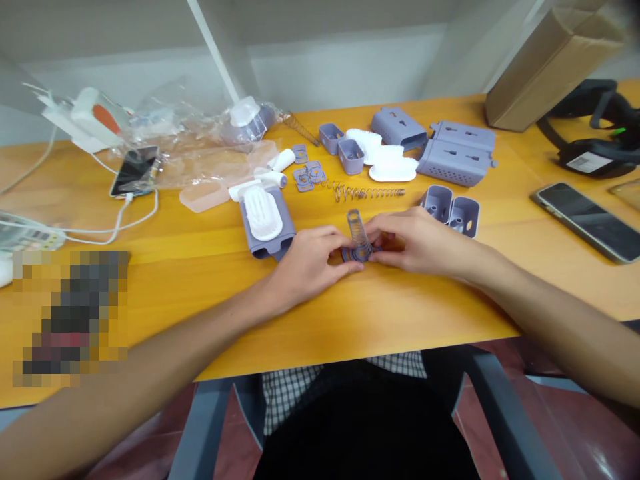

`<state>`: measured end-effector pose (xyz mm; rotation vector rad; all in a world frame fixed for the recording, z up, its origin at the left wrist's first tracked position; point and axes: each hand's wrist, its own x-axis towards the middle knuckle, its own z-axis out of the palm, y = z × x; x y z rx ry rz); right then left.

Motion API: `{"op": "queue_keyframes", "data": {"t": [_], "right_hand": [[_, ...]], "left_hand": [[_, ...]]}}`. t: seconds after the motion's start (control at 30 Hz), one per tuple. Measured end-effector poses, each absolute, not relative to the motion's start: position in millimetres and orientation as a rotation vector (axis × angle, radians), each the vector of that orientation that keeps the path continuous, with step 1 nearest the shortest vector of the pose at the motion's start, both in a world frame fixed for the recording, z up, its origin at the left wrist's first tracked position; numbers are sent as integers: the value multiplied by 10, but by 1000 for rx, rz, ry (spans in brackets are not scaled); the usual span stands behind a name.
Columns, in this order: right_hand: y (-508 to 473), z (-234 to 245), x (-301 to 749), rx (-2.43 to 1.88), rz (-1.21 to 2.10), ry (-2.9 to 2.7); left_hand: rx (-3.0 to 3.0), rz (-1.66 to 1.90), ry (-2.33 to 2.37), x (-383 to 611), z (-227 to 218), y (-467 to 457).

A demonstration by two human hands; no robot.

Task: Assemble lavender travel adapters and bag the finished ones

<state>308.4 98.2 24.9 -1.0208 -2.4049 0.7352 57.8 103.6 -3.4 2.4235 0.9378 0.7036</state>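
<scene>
Coil spring (pixel 358 230): bright metal, closely wound, open at the top end. Its lower end sits in a small, flat lavender plastic plate (pixel 357 254). Long axis near upright, top tilted slightly away from the seated person and toward their left. Plate lies roughly flat, seen almost edge-on, its outline partly hidden.

Position: spring and plate are over the near middle of the orange wood-grain table (pixel 400 310), between the two hands. Cannot tell whether the plate touches the table.

Hands: left hand (pixel 307 263) comes in from the left, its fingers (pixel 340 250) curled in at the plate and the spring's foot. Right hand (pixel 417 243) comes in from the right, its fingers (pixel 383 240) closed on the spring's lower coils and the plate. Neither hand is spread open; together they hold the pair from both sides.

Nearby: a lavender housing with a white insert (pixel 263 217) lies just beyond the left hand. Two joined lavender cups (pixel 450 212) sit beyond the right hand. A loose coil spring (pixel 370 193) lies on its side farther along the table, beside several small lavender plates (pixel 303 179). A perforated lavender housing (pixel 457 155) lies at the far edge, and a smartphone (pixel 585 221) lies well to the right
</scene>
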Motion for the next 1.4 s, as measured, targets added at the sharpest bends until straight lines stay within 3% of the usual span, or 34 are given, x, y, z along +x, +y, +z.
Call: {"op": "queue_keyframes", "data": {"t": [1.03, 1.4], "right_hand": [[908, 115, 2925, -1229, 530, -2263], [947, 250, 3039, -1194, 731, -2337]], "left_hand": [[2427, 675, 998, 580, -1, 1016], [2446, 715, 901, 561, -41, 1017]]}}
